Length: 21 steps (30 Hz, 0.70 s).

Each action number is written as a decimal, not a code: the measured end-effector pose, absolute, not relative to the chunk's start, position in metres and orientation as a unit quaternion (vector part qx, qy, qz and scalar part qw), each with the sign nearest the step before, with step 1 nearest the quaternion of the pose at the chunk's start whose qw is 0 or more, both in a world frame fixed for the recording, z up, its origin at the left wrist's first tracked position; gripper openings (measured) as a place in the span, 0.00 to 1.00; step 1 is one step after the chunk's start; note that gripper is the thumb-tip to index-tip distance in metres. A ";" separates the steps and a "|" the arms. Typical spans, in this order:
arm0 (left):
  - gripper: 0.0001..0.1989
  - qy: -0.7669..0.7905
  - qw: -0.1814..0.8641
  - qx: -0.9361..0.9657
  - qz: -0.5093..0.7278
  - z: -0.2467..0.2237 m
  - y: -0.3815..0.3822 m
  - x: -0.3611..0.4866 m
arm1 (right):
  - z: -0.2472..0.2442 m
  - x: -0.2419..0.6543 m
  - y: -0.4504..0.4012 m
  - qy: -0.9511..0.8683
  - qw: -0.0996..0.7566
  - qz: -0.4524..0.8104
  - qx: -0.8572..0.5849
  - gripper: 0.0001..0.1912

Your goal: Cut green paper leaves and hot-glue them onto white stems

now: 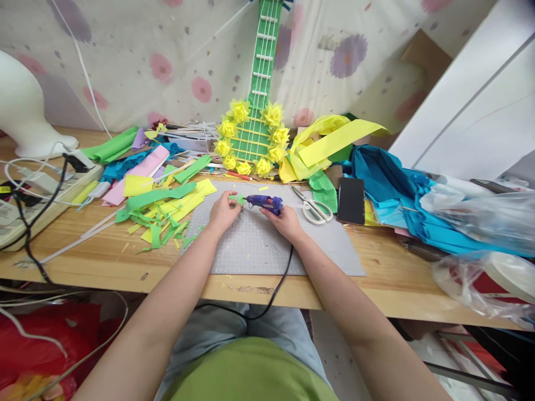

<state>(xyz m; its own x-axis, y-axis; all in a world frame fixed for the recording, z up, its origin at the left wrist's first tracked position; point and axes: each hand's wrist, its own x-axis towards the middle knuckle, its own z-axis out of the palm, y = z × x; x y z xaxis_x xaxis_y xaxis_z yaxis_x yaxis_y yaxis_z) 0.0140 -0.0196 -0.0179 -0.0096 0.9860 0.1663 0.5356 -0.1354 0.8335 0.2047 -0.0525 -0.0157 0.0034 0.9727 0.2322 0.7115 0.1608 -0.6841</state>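
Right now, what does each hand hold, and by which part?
Right hand: purple glue gun, by its rear part. Left hand: small green piece, by its left side.

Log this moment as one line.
left hand: holds green piece; right hand: holds glue gun, nozzle at green piece; scissors: right of glue gun

We can read no words, brands, numbers or signs anywhere. Any print on the power strip [7, 233] at the tabletop's [382, 262] left edge, or along the cutting mat's [251, 253] grid lines, is too small for us.
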 end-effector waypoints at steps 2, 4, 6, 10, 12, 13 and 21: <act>0.18 0.591 0.286 0.643 0.395 -0.018 -0.019 0.014 | -0.015 0.205 -0.053 -0.681 0.342 0.192 -0.618 0.24; 0.19 0.591 0.284 0.642 0.396 -0.018 -0.019 0.014 | -0.014 0.204 -0.053 -0.688 0.337 0.197 -0.612 0.23; 0.19 0.594 0.282 0.640 0.397 -0.017 -0.020 0.014 | -0.013 0.204 -0.054 -0.696 0.328 0.201 -0.606 0.23; 0.19 0.596 0.279 0.641 0.394 -0.016 -0.021 0.014 | -0.012 0.203 -0.054 -0.689 0.330 0.196 -0.615 0.23; 0.19 0.593 0.279 0.646 0.392 -0.016 -0.021 0.014 | -0.012 0.203 -0.054 -0.679 0.347 0.189 -0.618 0.24; 0.19 0.592 0.279 0.648 0.391 -0.017 -0.021 0.014 | -0.012 0.203 -0.054 -0.675 0.353 0.187 -0.620 0.24; 0.16 0.598 0.278 0.632 0.407 -0.014 -0.022 0.014 | -0.013 0.214 -0.044 -0.583 0.393 0.184 -0.687 0.28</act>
